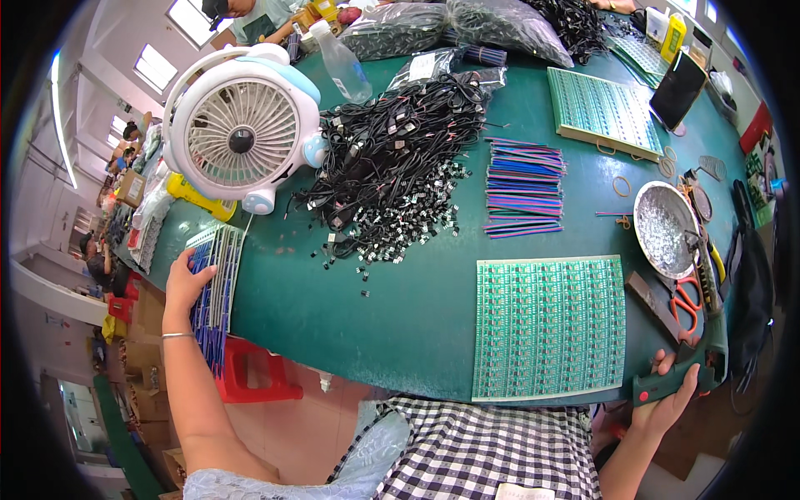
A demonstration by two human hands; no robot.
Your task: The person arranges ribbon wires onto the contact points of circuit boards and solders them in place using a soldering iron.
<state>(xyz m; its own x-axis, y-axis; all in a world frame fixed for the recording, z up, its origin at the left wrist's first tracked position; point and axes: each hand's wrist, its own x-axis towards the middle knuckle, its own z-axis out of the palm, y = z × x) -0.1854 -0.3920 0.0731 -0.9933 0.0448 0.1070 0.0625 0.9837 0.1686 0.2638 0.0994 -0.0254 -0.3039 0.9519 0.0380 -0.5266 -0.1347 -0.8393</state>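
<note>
At the table's left edge my left hand (187,287) grips a stack of circuit board panels (223,262), thumb on top. Blue wires hang from these panels over the edge. My right hand (671,396), at the right front corner, is closed around the handle of a dark green pistol-grip tool (712,354) with a red button; its tip I cannot make out. Between my hands a green circuit board panel (550,327) lies flat near the front edge. Beyond it is a bundle of cut blue, red and black wires (525,187).
A white fan (242,137) stands behind my left hand, beside a heap of black cables (400,150) with small connectors. A metal bowl (664,229), orange-handled scissors (686,304), a phone (679,92) and stacked panels (604,112) are at right. A red stool (254,375) stands below.
</note>
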